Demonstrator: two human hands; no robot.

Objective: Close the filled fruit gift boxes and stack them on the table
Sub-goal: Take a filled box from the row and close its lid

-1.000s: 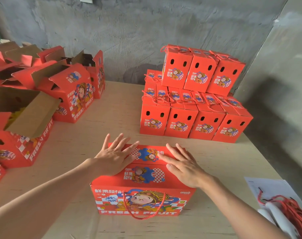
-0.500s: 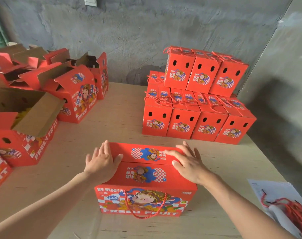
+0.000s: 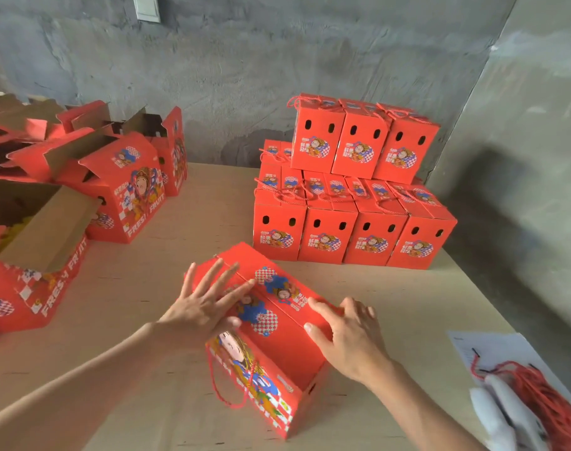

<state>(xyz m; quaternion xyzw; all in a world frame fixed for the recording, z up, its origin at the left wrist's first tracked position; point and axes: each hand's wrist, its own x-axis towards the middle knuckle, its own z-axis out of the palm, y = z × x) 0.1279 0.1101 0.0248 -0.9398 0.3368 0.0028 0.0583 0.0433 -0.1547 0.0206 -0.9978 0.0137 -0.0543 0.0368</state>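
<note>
I see the left hand [image 3: 209,309] flat, fingers spread, on the closed box [image 3: 279,341]; the right hand [image 3: 351,338] curls round its edge.

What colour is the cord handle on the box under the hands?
Red cord, matching the box; head view shows it best.
</note>
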